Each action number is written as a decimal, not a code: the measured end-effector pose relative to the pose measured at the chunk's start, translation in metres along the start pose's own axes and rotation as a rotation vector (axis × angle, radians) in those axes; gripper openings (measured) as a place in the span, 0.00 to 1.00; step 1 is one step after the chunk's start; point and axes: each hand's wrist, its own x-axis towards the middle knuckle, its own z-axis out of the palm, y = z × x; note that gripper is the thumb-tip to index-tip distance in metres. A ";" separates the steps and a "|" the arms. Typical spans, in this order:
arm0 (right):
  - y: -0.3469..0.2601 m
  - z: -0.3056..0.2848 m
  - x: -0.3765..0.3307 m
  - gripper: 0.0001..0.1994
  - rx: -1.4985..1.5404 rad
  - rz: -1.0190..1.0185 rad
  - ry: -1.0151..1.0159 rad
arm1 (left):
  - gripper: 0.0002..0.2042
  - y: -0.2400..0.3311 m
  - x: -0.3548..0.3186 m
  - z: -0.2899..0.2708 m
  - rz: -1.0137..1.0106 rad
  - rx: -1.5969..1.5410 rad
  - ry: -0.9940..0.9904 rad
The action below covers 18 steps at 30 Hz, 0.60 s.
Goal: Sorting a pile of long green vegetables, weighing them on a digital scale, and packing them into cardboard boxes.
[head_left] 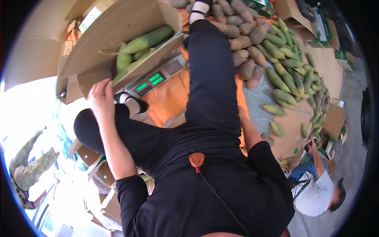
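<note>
A large cardboard box (130, 85) with raised flaps holds several long green radishes (147, 40). It stands on a scale whose display (150, 82) glows green. My left hand (102, 96) is at the box's near left corner, fingers bent over the cardboard edge. Past my right thigh, only part of my right hand (241, 114) shows, low beside the orange sheet (167, 98). Its fingers are hidden, so what it touches cannot be seen.
Reddish-brown root vegetables (246, 69) and green radishes (290, 77) lie heaped ahead and to the right. Another person (316, 193) in a striped shirt works at lower right. Cardboard boxes (112, 205) stand behind my left side, and one box (333, 120) sits far right.
</note>
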 end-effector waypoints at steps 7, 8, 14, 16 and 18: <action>0.003 0.014 0.012 0.13 -0.339 -0.159 0.018 | 0.08 -0.002 -0.004 -0.008 -0.068 0.052 -0.090; -0.005 0.012 0.007 0.13 -0.374 -0.154 0.020 | 0.09 -0.001 -0.004 -0.007 -0.063 0.051 -0.089; -0.020 -0.001 -0.007 0.13 -0.411 -0.130 0.090 | 0.08 0.007 0.002 0.009 -0.055 -0.024 -0.085; -0.039 0.018 -0.017 0.13 -0.485 -0.119 0.085 | 0.08 0.004 -0.002 0.002 -0.066 0.001 -0.082; -0.045 0.018 -0.018 0.13 -0.558 -0.108 0.103 | 0.08 0.005 -0.002 -0.001 -0.097 0.011 -0.074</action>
